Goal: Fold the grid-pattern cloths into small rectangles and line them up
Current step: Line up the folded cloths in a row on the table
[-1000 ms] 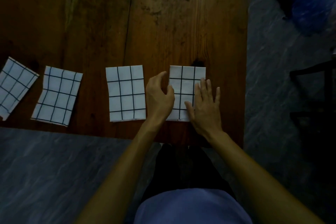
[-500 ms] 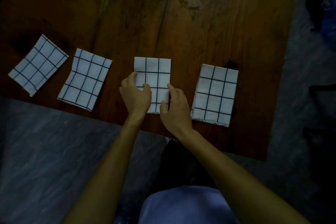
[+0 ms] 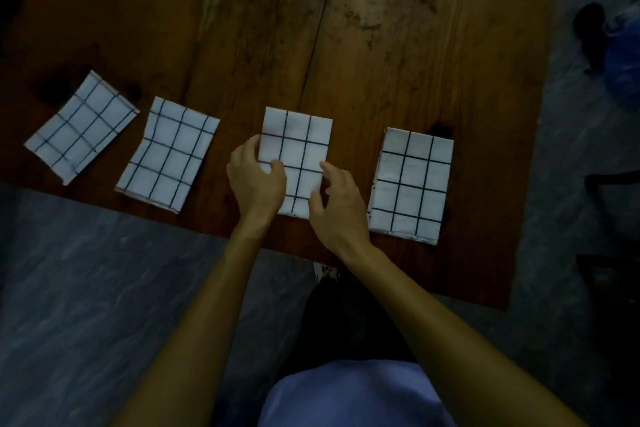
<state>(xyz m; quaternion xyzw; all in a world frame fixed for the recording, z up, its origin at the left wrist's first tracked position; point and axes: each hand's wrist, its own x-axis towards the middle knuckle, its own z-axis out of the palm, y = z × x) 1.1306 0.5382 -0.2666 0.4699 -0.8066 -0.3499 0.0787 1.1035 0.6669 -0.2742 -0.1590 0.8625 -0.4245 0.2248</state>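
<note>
Four folded cloths lie in a row on the tabletop (image 3: 381,62), near its front edge. The landmark is the third cloth (image 3: 298,149), counted from the left end of the row; all places below are given relative to it.

The left hand (image 3: 254,180) sits on the third cloth's left edge, thumb on top and fingers at the edge, so this grip appears clamped on the fabric. The right hand (image 3: 337,204) sits at the cloth's lower right corner with fingers curled toward the edge. Whether this grip pinches the fabric or only touches it, I cannot tell.

The third cloth's long axis runs away from the person, tilted slightly. Both hands flank it and are about equally near.

The right cloth (image 3: 412,184) lies well apart to the right, long axis nearly parallel and set a little nearer the front edge. The second cloth (image 3: 169,152) lies to the left with a similar gap, leaning to the right. The far-left cloth (image 3: 81,126) lies beyond it, rotated strongly.

Judgement: folding looks done and lining up is in hand. The coming move likely turns on squaring the third cloth's long axis with the right cloth; the two left cloths still need turning.
</note>
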